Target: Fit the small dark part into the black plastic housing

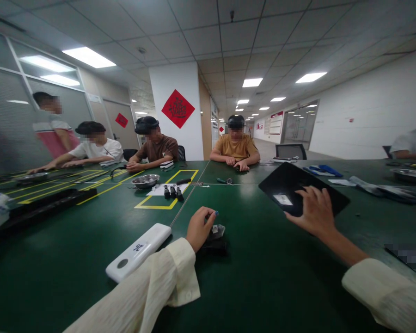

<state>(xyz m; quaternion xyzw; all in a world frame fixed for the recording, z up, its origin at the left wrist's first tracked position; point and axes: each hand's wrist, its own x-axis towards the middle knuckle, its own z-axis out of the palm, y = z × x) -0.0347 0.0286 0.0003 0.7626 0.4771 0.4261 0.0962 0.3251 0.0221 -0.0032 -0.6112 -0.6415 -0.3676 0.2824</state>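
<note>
My left hand point(200, 227) is closed in a pinch around a thin tool with a blue tip, held over a small black part point(215, 238) lying on the green table point(263, 277). My right hand point(315, 212) lies with fingers spread on a black flat tray point(284, 182) that is tilted up off the table. A small white label sits on the tray beside my fingers. Both my sleeves are cream coloured.
A white power bank point(138, 250) lies left of my left hand. Farther off, a yellow-taped rectangle holds a steel bowl point(145, 180), paper and small black parts point(172, 192). Several people sit around the table. Black trays point(41, 203) lie at left, blue items and another bowl point(411, 174) at right.
</note>
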